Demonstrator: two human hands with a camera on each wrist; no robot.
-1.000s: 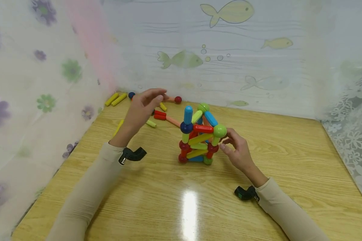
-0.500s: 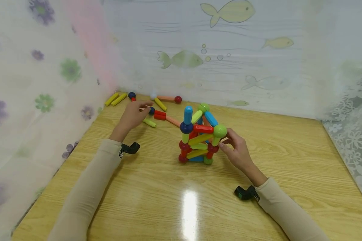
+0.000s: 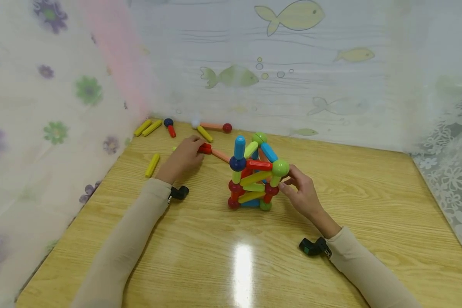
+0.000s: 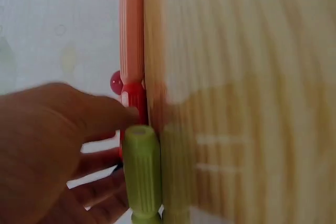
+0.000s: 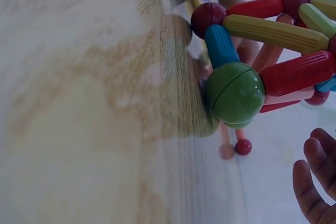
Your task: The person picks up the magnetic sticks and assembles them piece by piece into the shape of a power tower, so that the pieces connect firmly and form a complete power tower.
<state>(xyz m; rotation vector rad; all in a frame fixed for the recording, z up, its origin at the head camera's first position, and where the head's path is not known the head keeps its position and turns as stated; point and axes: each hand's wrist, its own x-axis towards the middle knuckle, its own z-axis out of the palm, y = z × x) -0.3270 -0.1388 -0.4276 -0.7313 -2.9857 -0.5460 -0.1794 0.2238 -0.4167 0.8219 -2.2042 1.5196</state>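
A tower (image 3: 256,188) of coloured rods and balls stands on the table, with a blue rod (image 3: 239,147) upright on its dark blue corner ball. My left hand (image 3: 185,156) pinches the red rods (image 3: 205,148) left of the tower; in the left wrist view its thumb presses on a red rod (image 4: 137,100). A salmon rod (image 4: 131,30) runs on from the red ones, and a light green rod (image 4: 142,174) lies close by the thumb. My right hand (image 3: 302,192) rests beside the tower's right side, fingers loosely bent near the green and red balls. Its fingers (image 5: 310,187) enclose nothing in the right wrist view.
Two yellow rods (image 3: 147,127) lie in the far left corner. Near them are a dark blue ball (image 3: 168,122) with a red rod, and a white ball (image 3: 196,123) joined to yellow and salmon rods. Another yellow rod (image 3: 152,165) lies left of my left hand. Draped cloth borders the table.
My left hand drew back to the left, then came down and forward onto the red rods. The right hand and tower have stayed in place.
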